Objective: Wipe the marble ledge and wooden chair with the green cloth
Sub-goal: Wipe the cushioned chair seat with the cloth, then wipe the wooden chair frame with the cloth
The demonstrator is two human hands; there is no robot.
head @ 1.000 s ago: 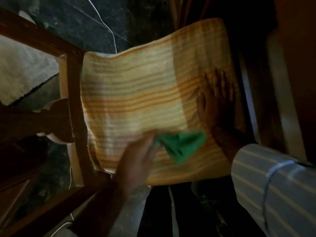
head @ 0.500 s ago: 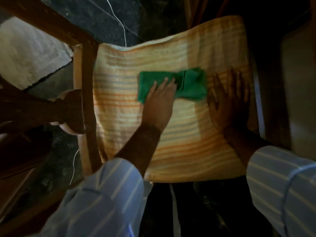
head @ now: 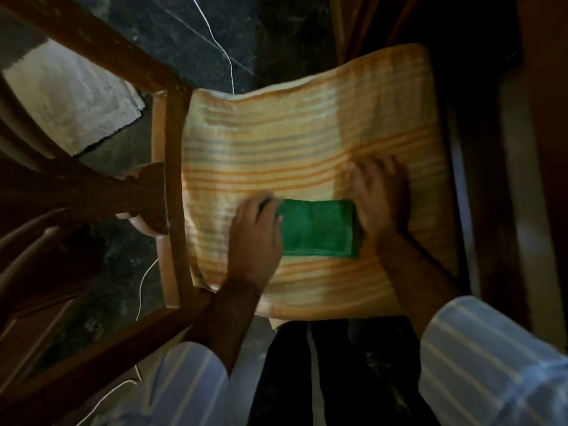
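Left hand (head: pixel 255 238) palm-down, grip seemingly pinching green cloth (head: pixel 319 229) edge on striped cushion (head: pixel 307 139). Right hand (head: pixel 379 195) flat, released, fingers spread beside cloth.

Left hand (head: pixel 255 238) palm down, fingers curled at its far edge. Right hand (head: pixel 379 195) flat, fingers spread. Both forearms bare, sleeves pushed back.
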